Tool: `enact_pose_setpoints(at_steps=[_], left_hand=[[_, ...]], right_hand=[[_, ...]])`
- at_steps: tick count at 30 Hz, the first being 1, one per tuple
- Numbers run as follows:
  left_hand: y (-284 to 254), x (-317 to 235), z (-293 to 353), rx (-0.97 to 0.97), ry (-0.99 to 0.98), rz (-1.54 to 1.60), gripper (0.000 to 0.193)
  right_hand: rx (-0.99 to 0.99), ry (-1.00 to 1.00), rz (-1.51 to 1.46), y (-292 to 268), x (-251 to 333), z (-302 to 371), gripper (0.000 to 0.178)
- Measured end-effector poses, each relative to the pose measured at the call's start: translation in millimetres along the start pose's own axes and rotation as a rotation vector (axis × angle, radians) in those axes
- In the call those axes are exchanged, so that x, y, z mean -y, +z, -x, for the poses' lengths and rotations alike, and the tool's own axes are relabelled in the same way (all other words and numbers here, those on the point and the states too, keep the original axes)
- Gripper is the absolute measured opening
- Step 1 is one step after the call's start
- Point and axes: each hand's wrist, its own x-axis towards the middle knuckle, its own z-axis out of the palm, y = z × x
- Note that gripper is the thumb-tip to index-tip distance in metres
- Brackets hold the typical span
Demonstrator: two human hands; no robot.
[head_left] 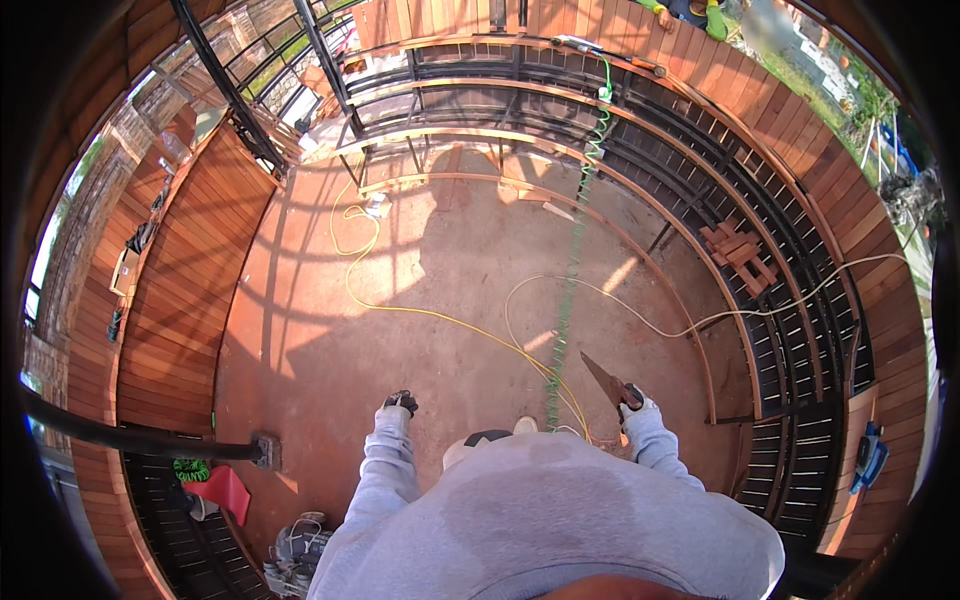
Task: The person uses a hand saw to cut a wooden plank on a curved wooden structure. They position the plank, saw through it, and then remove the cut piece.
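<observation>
cannot make out separate fingers on the dark-gloved left hand (401, 403), too small to tell. cannot see the near end of the brown tapering blade (601, 379), hidden in the right hand (632, 399). see only a shoe tip (526, 425) past the grey shirt (550, 510). lose the green coiled hose (562, 345) behind it too. barely catch a co-worker (716, 22), cut off by the top edge.
</observation>
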Motion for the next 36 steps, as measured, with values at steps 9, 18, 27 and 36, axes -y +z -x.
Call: enact_pose_setpoints(at_steps=[9, 18, 27, 36], left_hand=[[38.4, 4.3, -56.5, 0.607, 0.154, -1.824, 0.034], [57.3, -120.3, -267.2, 0.611, -0.077, -1.78, 0.034], [201.2, -422.4, -505.6, 0.1, 0.281, -1.189, 0.033], [324.8, -473.3, -605.4, 0.413, 0.232, -1.267, 0.033]], right_hand=[[0.094, 0.07, -0.228, 62.3, 149.3, -119.5, 0.05], [0.075, 0.136, -0.088, 138.8, 288.7, -344.6, 0.054], [-0.214, -0.123, -0.209, 127.3, 484.3, -492.6, 0.055], [-0.155, 0.176, -0.681, 184.3, 560.4, -673.3, 0.061]])
